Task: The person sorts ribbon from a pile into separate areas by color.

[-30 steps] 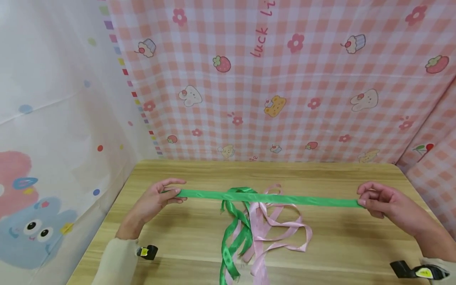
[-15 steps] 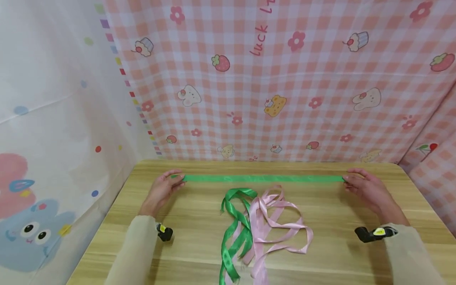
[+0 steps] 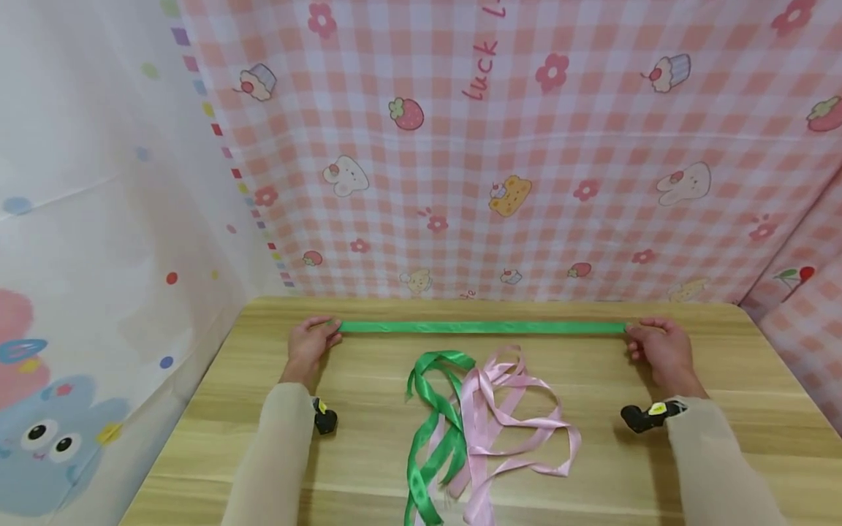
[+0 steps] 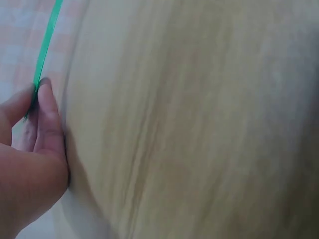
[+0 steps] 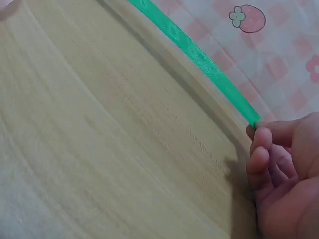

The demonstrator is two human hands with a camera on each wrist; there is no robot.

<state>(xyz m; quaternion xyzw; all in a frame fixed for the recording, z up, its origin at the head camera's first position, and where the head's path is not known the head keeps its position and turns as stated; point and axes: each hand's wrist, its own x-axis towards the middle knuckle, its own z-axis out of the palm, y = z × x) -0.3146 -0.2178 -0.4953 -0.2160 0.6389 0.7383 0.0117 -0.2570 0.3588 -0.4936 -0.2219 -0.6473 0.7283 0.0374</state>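
Note:
A green satin ribbon (image 3: 483, 327) is stretched straight across the far part of the table. My left hand (image 3: 309, 347) pinches its left end between thumb and fingers, and the left wrist view shows the ribbon (image 4: 47, 42) leaving that pinch. At the other end, my right hand (image 3: 664, 352) pinches the ribbon; in the right wrist view the thumb and index finger of the hand (image 5: 286, 169) meet on its tip. Nearer to me, between the two arms, lie a loose curled green ribbon (image 3: 430, 431) and a tangle of pink ribbon (image 3: 487, 420).
The wooden table (image 3: 375, 409) ends at the back against a pink checked cloth (image 3: 460, 168). A white printed cloth (image 3: 118, 241) hangs on the left. Small black wrist cameras (image 3: 647, 416) sit at both sleeves.
Both hands have moved inward and toward the back of the table, carrying the taut green ribbon off the pile to beyond it. The loose ribbons have stayed in place.

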